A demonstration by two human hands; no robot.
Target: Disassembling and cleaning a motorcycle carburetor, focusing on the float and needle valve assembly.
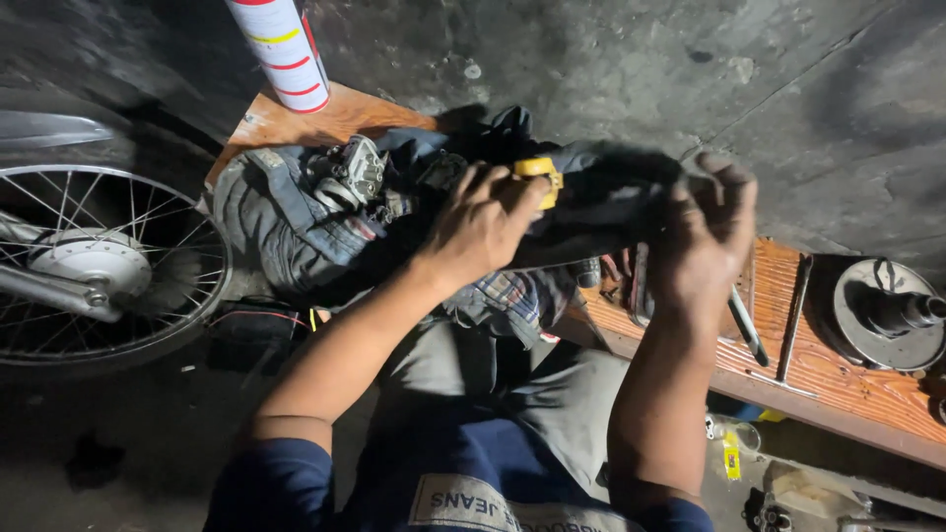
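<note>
My left hand (pixel 481 225) is closed around the yellow-tipped end (pixel 538 171) of a long dark part (pixel 601 202) that I hold across in front of me. My right hand (pixel 705 232) grips the other end of that dark part, fingers curled over it. Below both hands lies a heap of grimy cloth (pixel 286 222) with a small grey metal engine part (pixel 353 172) resting on it. Which kind of part I hold is hard to tell in the dim light.
A wooden plank (pixel 847 379) at the right carries long metal tools (pixel 793 320) and a round metal disc with a shaft (pixel 887 313). A spoked motorcycle wheel (pixel 99 266) stands at the left. A white cylinder with red stripes (pixel 281 49) rises at the top. The floor is dark concrete.
</note>
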